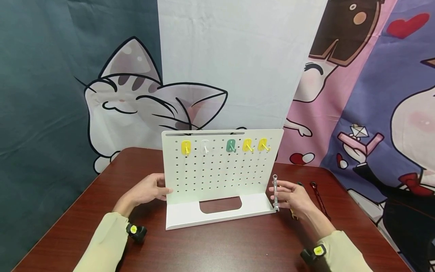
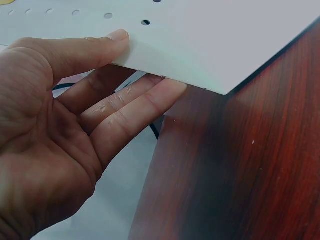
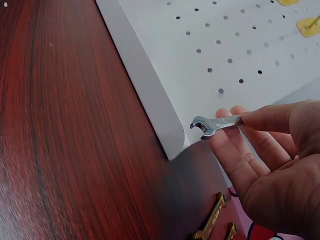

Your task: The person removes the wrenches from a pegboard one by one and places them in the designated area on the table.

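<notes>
A white pegboard stand [image 1: 217, 170] with several small hooks along its top stands upright on the table. My left hand [image 1: 148, 190] pinches the board's left side edge, thumb on the front face and fingers behind, as the left wrist view shows. At the board's right edge, my right hand [image 1: 295, 196] holds a silver wrench [image 1: 275, 193] upright between thumb and fingers. The wrench's open end [image 3: 204, 127] points down, close to the stand's base corner. Yellow hooks [image 1: 185, 147], a clear hook [image 1: 204, 147] and a green hook [image 1: 231, 146] sit on the board.
Behind my right hand lie a dark red wrench [image 1: 319, 200] and gold-coloured wrenches [image 3: 212, 217] on the brown table [image 1: 217, 249]. The stand's base has a cut-out in its middle. Cartoon-printed cloths [image 1: 238, 56] hang behind the table.
</notes>
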Motion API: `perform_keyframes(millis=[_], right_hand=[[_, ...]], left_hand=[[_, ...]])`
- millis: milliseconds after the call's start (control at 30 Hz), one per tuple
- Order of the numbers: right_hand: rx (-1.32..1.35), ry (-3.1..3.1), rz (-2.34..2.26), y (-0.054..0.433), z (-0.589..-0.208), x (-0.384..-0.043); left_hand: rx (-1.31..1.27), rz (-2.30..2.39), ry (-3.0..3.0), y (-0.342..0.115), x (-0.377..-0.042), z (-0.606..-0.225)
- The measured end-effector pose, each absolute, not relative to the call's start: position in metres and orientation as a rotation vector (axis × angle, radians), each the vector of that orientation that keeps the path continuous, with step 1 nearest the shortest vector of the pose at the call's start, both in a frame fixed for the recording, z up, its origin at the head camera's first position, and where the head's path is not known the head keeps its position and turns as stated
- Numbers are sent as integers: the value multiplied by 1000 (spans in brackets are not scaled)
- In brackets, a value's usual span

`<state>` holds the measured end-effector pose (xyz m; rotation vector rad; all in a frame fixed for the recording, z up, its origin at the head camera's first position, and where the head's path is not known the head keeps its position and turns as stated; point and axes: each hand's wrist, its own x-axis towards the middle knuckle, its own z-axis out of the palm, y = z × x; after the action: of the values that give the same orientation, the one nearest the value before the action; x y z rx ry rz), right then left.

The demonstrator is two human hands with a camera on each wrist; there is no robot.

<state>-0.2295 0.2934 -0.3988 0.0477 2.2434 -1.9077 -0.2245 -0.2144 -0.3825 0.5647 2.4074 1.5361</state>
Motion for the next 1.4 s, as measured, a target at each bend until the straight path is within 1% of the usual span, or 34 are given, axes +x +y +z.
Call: perform_keyframes(millis=[433,867,1400], right_hand=[[72,2264,-1861,309,-414,-232],[160,2323,-1814,312,-422,-233],[218,2337,-1834,308,-424,-235]], left_hand=[[555,1529,2414,-214,-225,-382],[550,1532,2405,-214,-225,-383],[549,1534,2405,-214,-225,-383]])
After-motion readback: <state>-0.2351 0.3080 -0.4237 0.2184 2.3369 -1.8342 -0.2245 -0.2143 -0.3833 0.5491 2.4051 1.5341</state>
